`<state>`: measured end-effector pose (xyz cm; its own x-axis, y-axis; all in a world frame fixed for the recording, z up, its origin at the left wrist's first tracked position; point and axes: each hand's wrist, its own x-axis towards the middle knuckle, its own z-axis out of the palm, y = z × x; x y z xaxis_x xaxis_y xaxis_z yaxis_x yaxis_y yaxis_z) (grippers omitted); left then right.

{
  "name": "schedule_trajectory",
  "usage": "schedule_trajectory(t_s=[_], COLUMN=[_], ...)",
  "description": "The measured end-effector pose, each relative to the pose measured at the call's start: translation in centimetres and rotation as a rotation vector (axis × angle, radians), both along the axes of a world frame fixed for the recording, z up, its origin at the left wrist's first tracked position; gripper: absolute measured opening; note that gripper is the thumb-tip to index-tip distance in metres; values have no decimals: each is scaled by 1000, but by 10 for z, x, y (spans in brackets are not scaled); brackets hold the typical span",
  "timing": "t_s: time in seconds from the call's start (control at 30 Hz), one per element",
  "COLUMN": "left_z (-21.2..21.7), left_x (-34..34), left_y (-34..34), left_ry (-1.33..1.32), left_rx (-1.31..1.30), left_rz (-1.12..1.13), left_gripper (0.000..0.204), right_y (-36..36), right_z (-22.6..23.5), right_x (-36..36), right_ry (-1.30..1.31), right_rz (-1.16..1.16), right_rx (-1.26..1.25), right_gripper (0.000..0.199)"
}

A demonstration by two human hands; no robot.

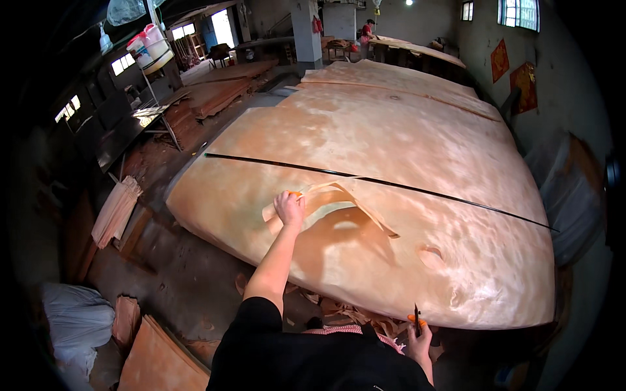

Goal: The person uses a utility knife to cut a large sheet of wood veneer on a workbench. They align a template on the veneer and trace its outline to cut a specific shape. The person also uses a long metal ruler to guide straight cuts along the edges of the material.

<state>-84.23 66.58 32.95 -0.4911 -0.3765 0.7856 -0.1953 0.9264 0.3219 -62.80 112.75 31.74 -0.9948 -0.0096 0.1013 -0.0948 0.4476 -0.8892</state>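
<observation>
A large sheet of thin pale-brown wood veneer [417,143] covers the broad worktable in front of me. My left hand [289,210] is closed on a curled strip of veneer [369,214], raised above the sheet so that its shadow falls below. Down at the near right edge, my right hand [419,337] grips a small dark knife [417,314], its tip upward. Orange covers show on fingers of both hands. Beyond my left hand, a long thin black rod [391,186] lies slantwise across the sheet. A small round scrap or hole [431,255] shows right of the strip.
Veneer offcuts [345,311] lie under the table's near edge. Stacked sheets [163,355] and a pale bundle [117,210] stand at left, near a grey plastic-wrapped heap [78,319]. A pillar [306,32] rises behind the table. A person [367,36] works at a far table.
</observation>
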Motion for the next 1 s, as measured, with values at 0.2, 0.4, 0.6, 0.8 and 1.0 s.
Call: schedule_trajectory(t_s=[0.2,0.4,0.6,0.8,1.0], left_z=[7,140,289,330,319], left_x=[-28,-1,38,29,23], left_y=[-51,-148,-328,-459,-400], left_ry=[-260,397,933,676,771], left_rx=[128,34,-197,883,952], left_rz=[-361,-395,-2,-204,-401], left_gripper=[22,23,23,28,18], right_y=[-84,-124,-150,-179,-164], right_z=[-10,-20,2,27,-3], right_x=[-21,-28,-46,-66,-63], right_ry=[-124,-268,-252,-229,-210], right_rz=[39,-28,93,246,263], right_rx=[149,16,54,91,275], right_gripper=[19,17,17,20,20])
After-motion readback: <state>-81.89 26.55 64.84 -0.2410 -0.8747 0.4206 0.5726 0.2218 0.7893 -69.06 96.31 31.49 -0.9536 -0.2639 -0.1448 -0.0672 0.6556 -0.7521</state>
